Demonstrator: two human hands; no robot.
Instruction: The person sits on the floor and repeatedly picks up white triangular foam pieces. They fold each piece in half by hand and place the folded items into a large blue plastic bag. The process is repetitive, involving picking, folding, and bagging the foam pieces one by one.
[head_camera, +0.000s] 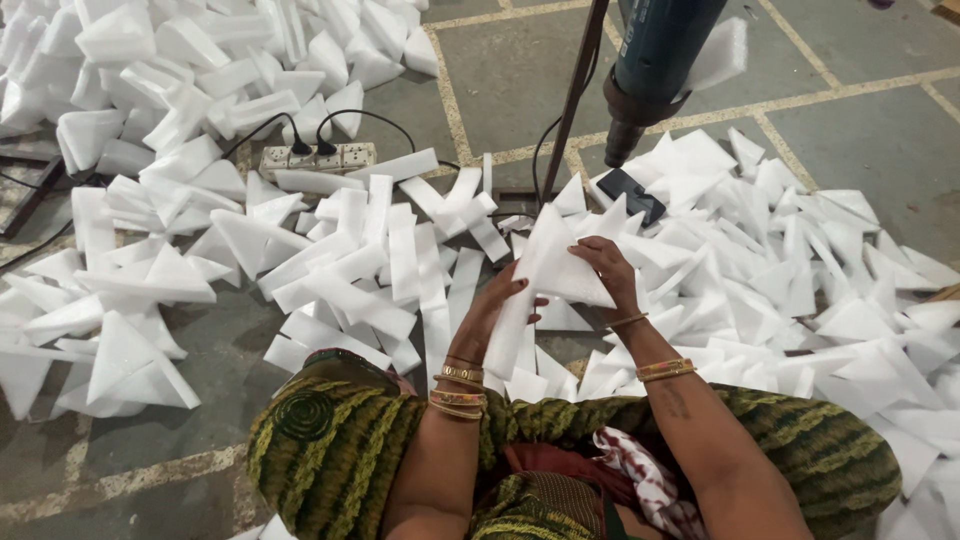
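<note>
While I sit on the floor (520, 70), I hold one white foam piece (545, 275) up in front of me with both hands. It is bent into a pointy shape, like a folded triangle, with a long strip hanging down toward my lap. My left hand (500, 305) is closed around the lower strip, with my thumb on the front of the foam. My right hand (608, 268) is on the right side of the foam, fingers curled over its edge, pressing the fold flat.

I think I am at the folding step, with the fold made but not yet stuck. Next, I think the point of the foam needs to go up close to the heat gun's tip, and my fingers must stay back from the hot air.

Just above the foam, and a bit to its right, the blue heat gun (650, 60) hangs on a dark stand pole (570, 100), its nozzle pointing down. It is near the foam but not touching it. Right of the foam lies a big heap of folded triangles (800, 280). Left of the foam lie flat foam strips (400, 260). Farther left of the foam sits a power strip (318, 157) with black plugs in it.
</note>
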